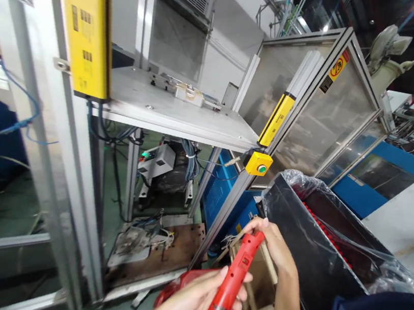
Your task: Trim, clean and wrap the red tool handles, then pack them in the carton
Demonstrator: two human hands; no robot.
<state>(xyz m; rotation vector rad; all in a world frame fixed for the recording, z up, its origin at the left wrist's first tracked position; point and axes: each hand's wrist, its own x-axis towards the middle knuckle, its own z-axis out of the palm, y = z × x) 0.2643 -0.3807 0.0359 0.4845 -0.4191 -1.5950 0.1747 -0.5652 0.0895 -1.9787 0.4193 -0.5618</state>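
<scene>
Beside the black bin: a red plastic housing, long axis slanting up toward the bin.
Left hand: wrapped closely around its lower half.
Right hand: narrow pinch on its upper tip, nearer the bin.
Bin contents: red parts under a clear plastic liner.

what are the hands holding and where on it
Both hands hold a long red plastic part: the left hand wraps around its lower middle, and the right hand grips its upper end.
</scene>
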